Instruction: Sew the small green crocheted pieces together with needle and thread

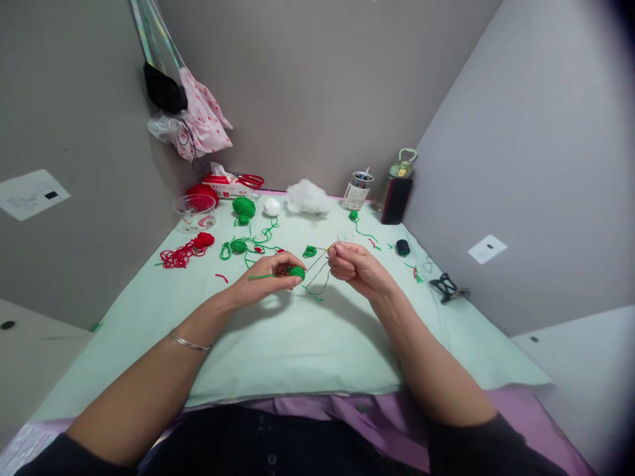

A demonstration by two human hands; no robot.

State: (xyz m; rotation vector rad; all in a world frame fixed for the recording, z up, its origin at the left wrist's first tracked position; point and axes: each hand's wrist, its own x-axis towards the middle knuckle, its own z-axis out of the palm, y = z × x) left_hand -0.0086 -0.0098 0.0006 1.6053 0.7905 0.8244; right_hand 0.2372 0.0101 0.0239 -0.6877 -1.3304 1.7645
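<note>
My left hand (265,276) is closed around a small green crocheted ball (297,272), and a green yarn tail runs back over the hand. To its right, my right hand (354,263) is pinched, its fingertips on a dark thread (317,261) that stretches to the green ball. A loop of this thread hangs between the hands above the table. Whether a needle is in the pinch is too small to see. Just behind the hands lies a small green crocheted piece (309,251).
Behind are green yarn balls (244,207), a white ball (272,207), stuffing (307,197), red yarn (188,251) and a clear tub (194,213). Red scissors (251,180) rest on a tissue box (229,188). Right: a pen can (356,192), bottle (404,162), phone (397,199), dark spool (403,248) and black clip (447,288).
</note>
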